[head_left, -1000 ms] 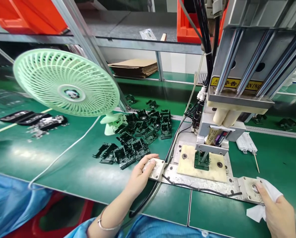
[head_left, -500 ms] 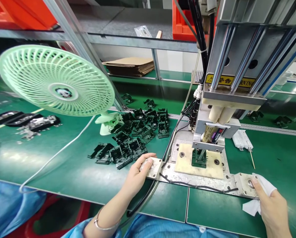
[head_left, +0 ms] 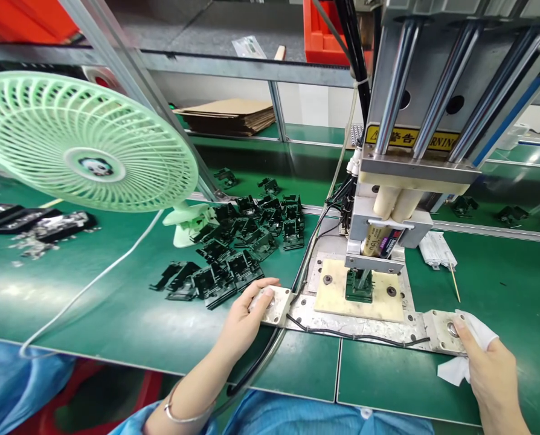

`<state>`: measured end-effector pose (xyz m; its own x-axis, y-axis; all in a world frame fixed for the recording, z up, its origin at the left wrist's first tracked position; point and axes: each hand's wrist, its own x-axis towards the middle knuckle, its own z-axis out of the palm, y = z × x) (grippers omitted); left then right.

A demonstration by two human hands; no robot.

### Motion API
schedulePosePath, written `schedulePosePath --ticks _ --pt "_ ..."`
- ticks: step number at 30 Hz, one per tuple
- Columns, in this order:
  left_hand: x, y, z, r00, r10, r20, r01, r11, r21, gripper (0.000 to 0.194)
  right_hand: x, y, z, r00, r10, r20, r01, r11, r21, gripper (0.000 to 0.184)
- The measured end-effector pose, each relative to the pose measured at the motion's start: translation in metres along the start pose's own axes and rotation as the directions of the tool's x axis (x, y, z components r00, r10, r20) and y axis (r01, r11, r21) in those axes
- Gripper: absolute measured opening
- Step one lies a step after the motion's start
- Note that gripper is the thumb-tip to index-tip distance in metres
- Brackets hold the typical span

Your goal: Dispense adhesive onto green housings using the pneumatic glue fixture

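My left hand [head_left: 243, 320] grips the left button block [head_left: 279, 307] of a bench press, its thumb over the button and fingers around the far side. My right hand [head_left: 496, 371] has its thumb on the round metal button [head_left: 452, 329] of the right block, while a white cloth [head_left: 482, 331] is held in its fingers. Between the hands, a dark plastic part [head_left: 358, 289] sits in the cream fixture plate [head_left: 331, 300]. The press head [head_left: 374, 263] is low over that part, a metal tip reaching down to it.
Many similar black plastic parts [head_left: 234, 272] lie piled left of the press. A green fan [head_left: 95, 166] stands behind them, its white cable [head_left: 93, 281] crossing the bench. Right of the press are white packets [head_left: 437, 249] and a thin wooden stick [head_left: 455, 284]. Black cables run beside the base.
The view has shifted slightly, so everything appears a little further left. Both hands stay on the button blocks, and the press head looks unmoved.
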<state>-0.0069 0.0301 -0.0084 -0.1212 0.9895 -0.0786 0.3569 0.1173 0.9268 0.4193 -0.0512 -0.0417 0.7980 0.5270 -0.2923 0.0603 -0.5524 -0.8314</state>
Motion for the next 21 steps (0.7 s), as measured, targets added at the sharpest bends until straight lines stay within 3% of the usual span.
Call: schedulePosePath --ticks 12,21 --pt "-0.0011 0.0098 0.0041 0.999 -0.018 -0.050 0.018 1.000 -0.004 0.060 0.0030 0.0095 0.0020 0.996 -0.090 -0.008 0.090 0.996 0.021 0.072" --pt "0.0007 0.0032 0.0040 0.997 -0.015 -0.070 0.014 1.000 -0.019 0.060 0.0044 0.0092 0.0027 1.000 -0.030 0.007 0.030 0.997 0.074 0.074"
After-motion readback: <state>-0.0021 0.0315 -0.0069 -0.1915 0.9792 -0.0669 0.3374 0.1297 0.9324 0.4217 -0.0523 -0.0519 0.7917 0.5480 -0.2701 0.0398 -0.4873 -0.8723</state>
